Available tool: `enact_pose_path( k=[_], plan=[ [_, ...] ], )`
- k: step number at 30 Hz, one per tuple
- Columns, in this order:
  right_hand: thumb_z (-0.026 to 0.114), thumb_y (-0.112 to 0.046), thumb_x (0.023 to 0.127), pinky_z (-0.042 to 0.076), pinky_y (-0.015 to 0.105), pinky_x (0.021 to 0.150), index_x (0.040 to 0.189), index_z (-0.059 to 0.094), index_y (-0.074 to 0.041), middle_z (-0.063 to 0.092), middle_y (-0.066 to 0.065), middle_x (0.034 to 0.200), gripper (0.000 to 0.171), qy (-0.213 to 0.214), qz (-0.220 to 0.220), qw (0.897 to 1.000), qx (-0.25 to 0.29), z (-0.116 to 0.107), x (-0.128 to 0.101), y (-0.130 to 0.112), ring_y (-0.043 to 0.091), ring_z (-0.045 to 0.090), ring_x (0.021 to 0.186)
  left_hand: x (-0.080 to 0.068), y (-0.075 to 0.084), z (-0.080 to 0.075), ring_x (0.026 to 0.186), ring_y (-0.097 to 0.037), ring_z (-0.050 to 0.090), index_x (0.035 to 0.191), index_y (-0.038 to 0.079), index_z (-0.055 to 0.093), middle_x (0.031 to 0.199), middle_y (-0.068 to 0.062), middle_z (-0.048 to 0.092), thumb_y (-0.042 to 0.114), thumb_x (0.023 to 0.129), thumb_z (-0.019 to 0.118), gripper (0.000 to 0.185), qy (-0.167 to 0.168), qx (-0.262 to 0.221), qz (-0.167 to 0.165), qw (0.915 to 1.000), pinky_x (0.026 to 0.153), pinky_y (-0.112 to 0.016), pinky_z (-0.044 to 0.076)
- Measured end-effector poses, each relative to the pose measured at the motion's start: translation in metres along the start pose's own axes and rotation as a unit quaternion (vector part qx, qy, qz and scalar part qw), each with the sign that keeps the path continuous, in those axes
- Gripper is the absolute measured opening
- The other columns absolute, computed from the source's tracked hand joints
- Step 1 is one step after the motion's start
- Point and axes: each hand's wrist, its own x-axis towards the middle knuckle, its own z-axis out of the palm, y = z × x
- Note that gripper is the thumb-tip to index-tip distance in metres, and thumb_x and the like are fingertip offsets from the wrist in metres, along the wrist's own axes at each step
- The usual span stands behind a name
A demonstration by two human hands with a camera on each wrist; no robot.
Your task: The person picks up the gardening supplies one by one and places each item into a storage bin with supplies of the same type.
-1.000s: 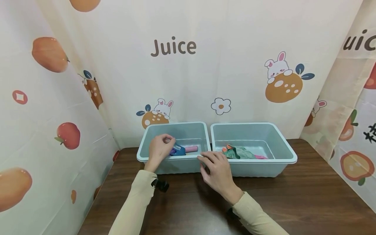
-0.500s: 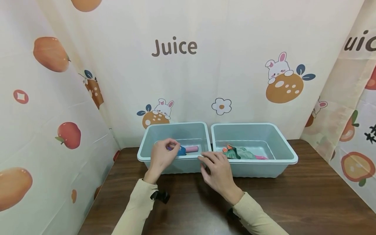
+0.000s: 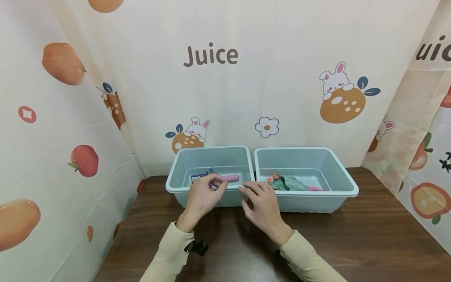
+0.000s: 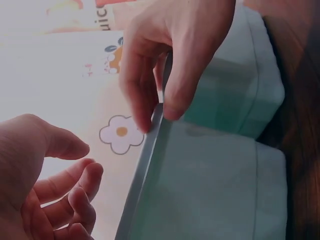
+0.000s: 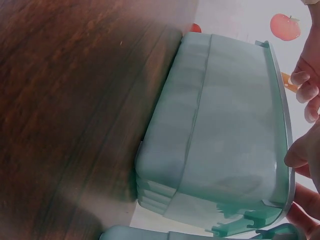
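My right hand [image 3: 262,205] grips the front rim of the left light-blue plastic bin [image 3: 225,199] near its right corner. Thumb outside and fingers inside the rim, it shows clearly in the left wrist view. My left hand [image 3: 205,196] hovers over the same bin's front rim, left of the right hand. Its fingers are loosely bent, with a gap between thumb and fingertips and nothing in them. Inside this bin lie a blue and purple item [image 3: 199,176], partly hidden behind the left hand, and a pink cylinder-like piece [image 3: 231,178].
A matching right bin [image 3: 310,203] stands alongside, holding a crumpled green cloth-like item [image 3: 290,183], orange round pieces [image 3: 273,177] and something pink [image 3: 314,188]. Both bins sit on a dark wooden table [image 3: 232,250] against a printed curtain [image 3: 225,98].
My left hand has moved right and slightly towards me, from over the blue and purple item to the front rim, uncovering part of that item. The right hand has stayed at the rim.
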Motion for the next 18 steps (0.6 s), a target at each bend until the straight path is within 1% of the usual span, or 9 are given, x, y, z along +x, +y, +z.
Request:
enact_pose_path(
  k=[6, 9, 13, 18],
  plan=[
    [0.083, -0.012, 0.084, 0.056, 0.052, 0.093, 0.111, 0.082, -0.013, 0.077, 0.006, 0.116, 0.028, -0.004, 0.002, 1.0, -0.005, 0.0, 0.0, 0.0, 0.029, 0.068, 0.105, -0.008, 0.0, 0.003, 0.064, -0.007, 0.056, 0.094, 0.025, 0.079, 0.076, 0.012, 0.069, 0.034, 0.095, 0.075, 0.01, -0.016, 0.028, -0.005, 0.9995, 0.06, -0.028, 0.046],
    [0.083, -0.013, 0.085, 0.056, 0.052, 0.093, 0.111, 0.082, -0.013, 0.077, 0.006, 0.116, 0.027, -0.006, 0.0, 1.0, -0.01, -0.001, 0.0, 0.0, 0.029, 0.068, 0.106, -0.011, -0.004, 0.006, 0.062, -0.004, 0.056, 0.094, 0.026, 0.079, 0.076, 0.013, 0.07, 0.034, 0.095, 0.074, 0.01, -0.025, 0.042, -0.002, 0.9988, 0.059, -0.027, 0.046],
    [0.084, -0.014, 0.085, 0.056, 0.051, 0.094, 0.112, 0.082, -0.013, 0.077, 0.006, 0.117, 0.027, -0.008, 0.002, 1.0, -0.01, -0.001, 0.0, -0.001, 0.029, 0.068, 0.106, -0.016, -0.008, 0.007, 0.063, -0.002, 0.057, 0.093, 0.025, 0.079, 0.076, 0.014, 0.071, 0.034, 0.096, 0.075, 0.01, -0.031, 0.047, 0.005, 0.9984, 0.06, -0.026, 0.047],
    [0.086, -0.013, 0.083, 0.056, 0.051, 0.093, 0.112, 0.082, -0.013, 0.077, 0.006, 0.117, 0.029, -0.007, 0.002, 1.0, -0.009, -0.001, 0.001, 0.0, 0.029, 0.068, 0.106, -0.021, -0.013, 0.008, 0.064, 0.0, 0.057, 0.093, 0.027, 0.078, 0.077, 0.016, 0.07, 0.036, 0.095, 0.076, 0.009, -0.038, 0.063, 0.007, 0.9972, 0.061, -0.026, 0.047]
  ],
)
